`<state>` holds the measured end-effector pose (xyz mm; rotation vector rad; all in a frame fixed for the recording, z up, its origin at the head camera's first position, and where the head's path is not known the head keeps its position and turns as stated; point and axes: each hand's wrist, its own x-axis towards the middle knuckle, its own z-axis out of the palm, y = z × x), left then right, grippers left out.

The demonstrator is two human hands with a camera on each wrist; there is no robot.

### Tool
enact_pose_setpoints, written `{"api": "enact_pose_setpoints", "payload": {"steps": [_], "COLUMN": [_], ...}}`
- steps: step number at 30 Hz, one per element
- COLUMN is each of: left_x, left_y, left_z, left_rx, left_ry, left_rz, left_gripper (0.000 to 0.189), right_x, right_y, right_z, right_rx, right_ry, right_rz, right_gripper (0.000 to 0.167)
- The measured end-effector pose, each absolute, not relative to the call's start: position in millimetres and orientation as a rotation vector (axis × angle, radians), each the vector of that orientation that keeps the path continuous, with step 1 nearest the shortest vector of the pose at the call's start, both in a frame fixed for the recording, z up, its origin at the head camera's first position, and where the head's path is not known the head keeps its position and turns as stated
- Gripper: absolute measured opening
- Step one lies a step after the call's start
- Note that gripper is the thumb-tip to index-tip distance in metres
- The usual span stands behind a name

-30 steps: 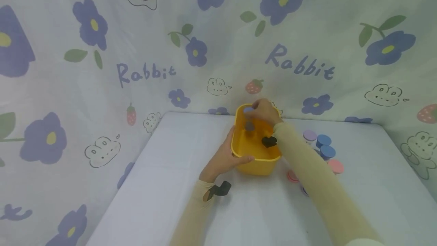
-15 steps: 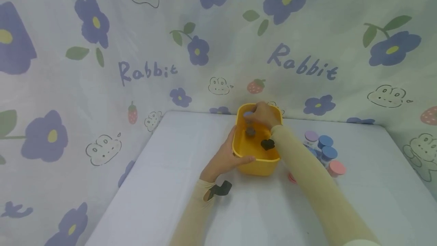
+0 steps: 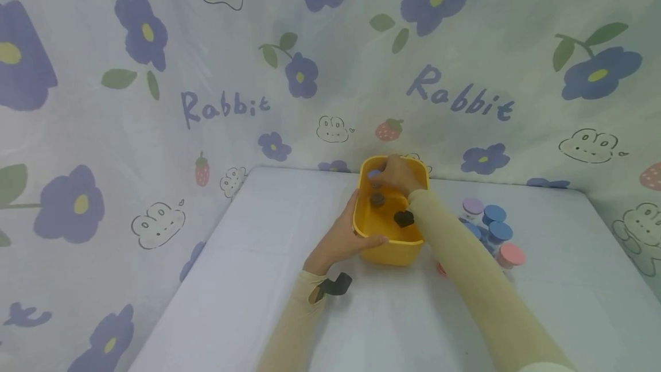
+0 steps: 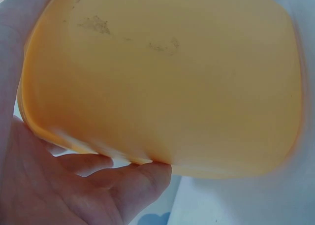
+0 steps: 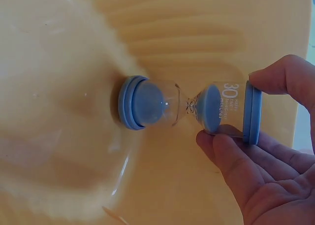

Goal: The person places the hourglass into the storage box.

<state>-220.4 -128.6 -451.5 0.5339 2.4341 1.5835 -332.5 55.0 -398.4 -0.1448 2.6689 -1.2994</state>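
My right hand (image 3: 400,175) reaches into a yellow plastic bin (image 3: 391,253) at the back of the table. In the right wrist view its thumb and fingers pinch the upper cap of a sand timer (image 5: 170,104). The timer has blue caps and blue sand, with a "30 minutes" print on the glass. Its lower cap is right at the bin's floor. My left hand (image 3: 343,240) grips the bin's left near corner, thumb over the near rim. In the left wrist view the left fingers (image 4: 142,183) lie along the bin's outer wall.
Several more sand timers stand right of the bin, among them a lilac-capped timer (image 3: 472,206), a blue-capped timer (image 3: 500,232) and a pink-capped timer (image 3: 511,256). My right sleeve partly hides the group. A patterned curtain (image 3: 330,62) rises behind the white table (image 3: 248,257).
The right hand has lowered the sand timer deeper into the bin. The left hand keeps its grip on the bin. The whole head view has shifted slightly.
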Motion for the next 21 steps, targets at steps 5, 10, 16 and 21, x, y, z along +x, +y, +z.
{"api": "enact_pose_setpoints", "payload": {"steps": [5,10,16,21], "left_x": [-219.4,-218.9,-219.8,-220.2], "left_y": [-128.5,-128.3,-128.2,-128.3], "left_z": [-451.6,-451.1,-449.7,-449.6], "left_rx": [0.511,0.508,0.551,0.57], "left_ry": [2.428,2.43,2.417,2.414], "left_rz": [1.576,1.567,1.591,1.6], "left_gripper": [0.123,0.123,0.124,0.122], "right_x": [-332.8,-333.8,-333.1,-332.6], "right_y": [54.9,56.1,59.2,60.2], "right_z": [-400.8,-402.0,-402.0,-400.9], "right_rx": [-0.152,-0.175,-0.21,-0.207], "right_ry": [2.67,2.659,2.656,2.661], "right_rz": [-1.291,-1.287,-1.272,-1.231], "right_gripper": [0.05,0.043,0.049,0.052]}}
